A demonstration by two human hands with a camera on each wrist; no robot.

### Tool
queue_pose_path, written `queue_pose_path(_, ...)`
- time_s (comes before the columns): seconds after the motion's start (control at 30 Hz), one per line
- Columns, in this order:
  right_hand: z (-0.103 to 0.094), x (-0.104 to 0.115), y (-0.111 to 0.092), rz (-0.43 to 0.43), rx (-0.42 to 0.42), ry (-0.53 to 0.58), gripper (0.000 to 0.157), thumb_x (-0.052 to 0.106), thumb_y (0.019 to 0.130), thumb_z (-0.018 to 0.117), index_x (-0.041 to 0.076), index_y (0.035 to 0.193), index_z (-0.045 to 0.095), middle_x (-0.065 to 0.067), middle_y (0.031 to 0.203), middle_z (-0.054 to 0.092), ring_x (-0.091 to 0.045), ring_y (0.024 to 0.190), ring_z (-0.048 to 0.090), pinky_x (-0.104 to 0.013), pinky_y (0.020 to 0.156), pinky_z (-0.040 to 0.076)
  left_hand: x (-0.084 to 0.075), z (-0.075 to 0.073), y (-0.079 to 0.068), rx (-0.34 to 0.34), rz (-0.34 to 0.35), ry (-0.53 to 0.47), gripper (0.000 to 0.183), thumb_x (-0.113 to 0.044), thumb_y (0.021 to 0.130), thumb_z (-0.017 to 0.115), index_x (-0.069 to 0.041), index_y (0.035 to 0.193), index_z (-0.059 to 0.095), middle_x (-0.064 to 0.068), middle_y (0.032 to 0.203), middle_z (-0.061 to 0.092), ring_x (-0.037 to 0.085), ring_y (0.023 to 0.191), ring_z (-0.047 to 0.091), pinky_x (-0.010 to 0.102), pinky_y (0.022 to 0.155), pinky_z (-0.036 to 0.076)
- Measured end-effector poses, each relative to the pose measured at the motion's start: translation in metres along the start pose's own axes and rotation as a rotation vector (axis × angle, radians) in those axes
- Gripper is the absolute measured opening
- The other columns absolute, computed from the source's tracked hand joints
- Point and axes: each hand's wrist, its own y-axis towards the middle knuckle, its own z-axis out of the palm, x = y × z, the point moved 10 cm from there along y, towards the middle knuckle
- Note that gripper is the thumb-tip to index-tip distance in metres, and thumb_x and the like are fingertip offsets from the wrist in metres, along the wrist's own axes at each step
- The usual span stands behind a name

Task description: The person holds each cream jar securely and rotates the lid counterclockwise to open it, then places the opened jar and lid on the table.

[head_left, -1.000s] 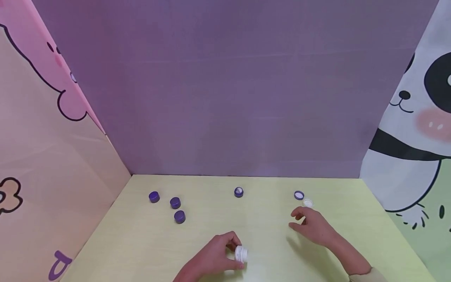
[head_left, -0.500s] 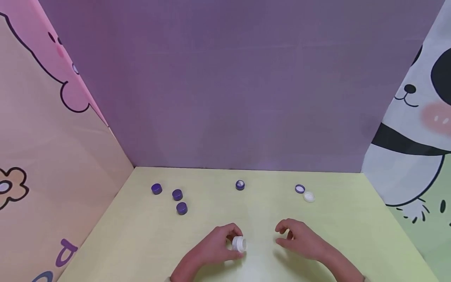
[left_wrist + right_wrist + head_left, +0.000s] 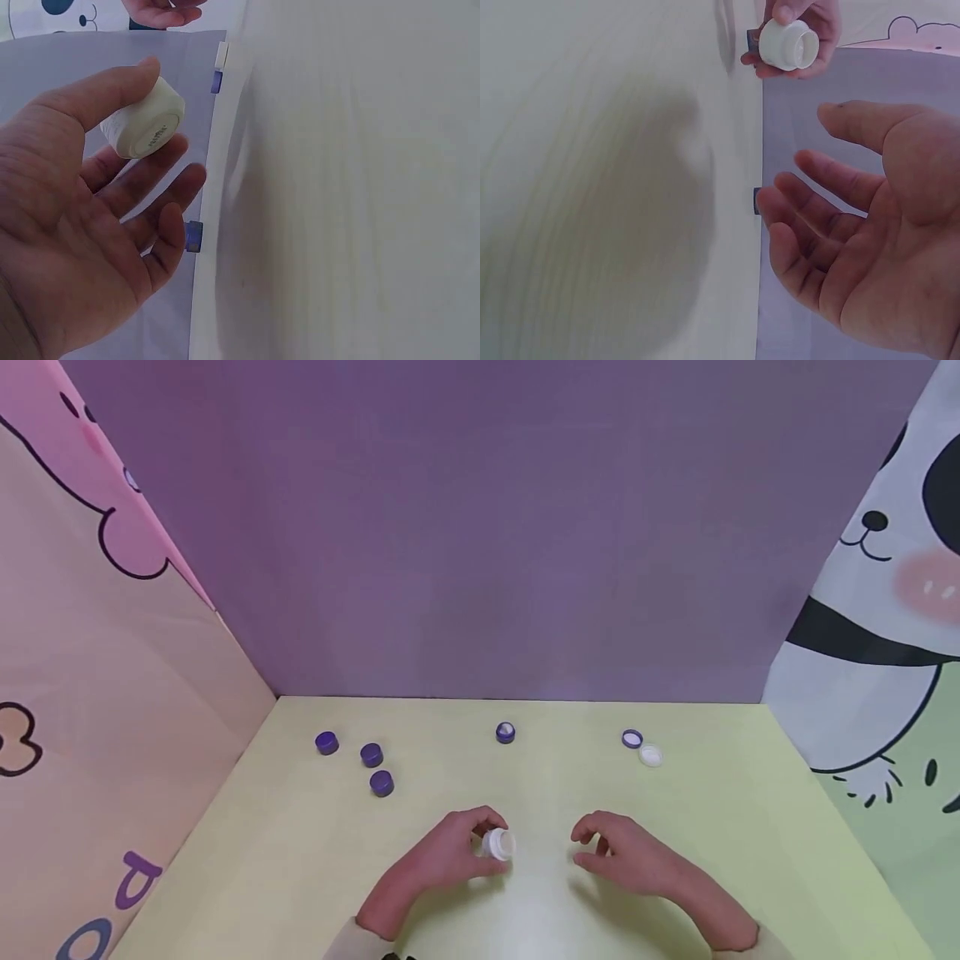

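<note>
My left hand (image 3: 455, 850) pinches a small white jar (image 3: 498, 844) between thumb and fingers, held above the table and tipped on its side. The jar's open, threaded mouth faces right in the right wrist view, while its base (image 3: 159, 133) with small dark lettering shows in the left wrist view. My right hand (image 3: 626, 855) hovers to the right, fingers loosely bent and holding nothing, with a gap between it and the jar. At the table's back right lie a purple ring-like cap (image 3: 632, 739) and a white disc-shaped piece (image 3: 651, 755) beside it.
Several purple caps stand on the pale table (image 3: 300, 877): one (image 3: 327, 743) at back left, two more (image 3: 371, 755) near it. A purple-rimmed piece (image 3: 506, 732) stands at back centre. A purple panel (image 3: 510, 543) rises behind the table, with printed panels at both sides.
My right hand has drawn back from the white disc-shaped piece, leftward toward the jar. The left hand keeps its hold, the jar's mouth turning more toward the camera. The head view has tilted up.
</note>
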Motion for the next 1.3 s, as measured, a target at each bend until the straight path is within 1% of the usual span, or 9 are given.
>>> queue_pose_path(0.23,-0.002,0.009,-0.002,-0.011,-0.009,-0.03,0.025,0.026,0.094,0.066,0.008,0.111,0.061,-0.003,0.107,0.061,-0.012,0.082,0.058,-0.028,0.069,0.049,-0.001,-0.008,0.003,-0.032,0.021,0.045,0.04,-0.024,0.075,0.086,-0.015,0.109,0.068,-0.013,0.097,0.061,0.01,0.092,0.056,0.034,0.084,0.048)
queue_pose_path(0.33,-0.001,0.012,-0.005,-0.015,-0.015,-0.046,0.024,0.026,0.094,0.066,0.009,0.11,0.061,-0.001,0.106,0.061,-0.012,0.084,0.057,-0.028,0.07,0.049,0.001,-0.009,0.002,-0.024,0.007,0.056,0.04,-0.025,0.076,0.085,-0.015,0.11,0.068,-0.013,0.099,0.062,0.01,0.094,0.057,0.036,0.087,0.048)
queue_pose_path(0.57,-0.004,0.016,-0.007,-0.029,-0.041,-0.077,0.023,0.027,0.095,0.065,0.011,0.11,0.061,0.001,0.106,0.06,-0.01,0.086,0.057,-0.029,0.071,0.049,0.001,-0.015,0.003,-0.004,-0.021,0.067,0.038,-0.021,0.076,0.084,-0.017,0.11,0.067,-0.013,0.1,0.063,0.01,0.097,0.058,0.039,0.091,0.046)
queue_pose_path(0.67,-0.004,0.018,-0.008,-0.03,-0.053,-0.083,0.022,0.026,0.095,0.065,0.012,0.11,0.061,0.001,0.106,0.061,-0.01,0.087,0.057,-0.03,0.071,0.049,0.002,-0.018,0.005,-0.008,-0.038,0.082,0.038,-0.023,0.075,0.085,-0.019,0.109,0.067,-0.014,0.099,0.063,0.011,0.097,0.058,0.04,0.09,0.046)
queue_pose_path(0.77,-0.005,0.019,-0.009,-0.028,-0.061,-0.088,0.021,0.026,0.095,0.065,0.012,0.11,0.061,0.001,0.106,0.061,-0.011,0.087,0.057,-0.029,0.071,0.049,0.003,-0.021,0.007,-0.01,-0.039,0.085,0.038,-0.025,0.074,0.086,-0.019,0.107,0.067,-0.012,0.098,0.063,0.013,0.096,0.058,0.041,0.088,0.047)
queue_pose_path(0.97,-0.006,0.022,-0.009,-0.044,-0.078,-0.117,0.02,0.024,0.094,0.066,0.012,0.109,0.062,0.002,0.106,0.061,-0.021,0.09,0.059,-0.03,0.072,0.049,0.008,-0.028,0.014,-0.018,-0.052,0.082,0.039,-0.025,0.072,0.088,-0.018,0.103,0.065,-0.009,0.093,0.063,0.014,0.091,0.059,0.033,0.079,0.048)
queue_pose_path(1.03,-0.006,0.022,-0.009,-0.049,-0.084,-0.129,0.019,0.023,0.094,0.066,0.012,0.108,0.062,0.002,0.105,0.061,-0.022,0.09,0.06,-0.03,0.073,0.049,0.01,-0.03,0.017,-0.019,-0.06,0.09,0.038,-0.025,0.072,0.088,-0.018,0.102,0.065,-0.01,0.092,0.063,0.015,0.09,0.059,0.031,0.077,0.048)
queue_pose_path(1.17,-0.005,0.019,-0.008,-0.051,-0.08,-0.138,0.018,0.023,0.094,0.066,0.012,0.108,0.062,0.002,0.105,0.061,-0.022,0.09,0.06,-0.03,0.073,0.049,0.01,-0.036,0.023,-0.027,-0.064,0.105,0.037,-0.024,0.073,0.087,-0.018,0.102,0.065,-0.009,0.093,0.062,0.016,0.092,0.058,0.031,0.077,0.048)
queue_pose_path(1.3,-0.005,0.018,-0.006,-0.049,-0.082,-0.162,0.018,0.022,0.094,0.066,0.012,0.109,0.062,0.002,0.106,0.061,-0.021,0.09,0.06,-0.03,0.074,0.05,0.009,-0.046,0.028,-0.074,-0.055,0.142,0.039,-0.022,0.072,0.088,-0.016,0.103,0.066,-0.005,0.099,0.06,0.021,0.096,0.055,0.035,0.081,0.047)
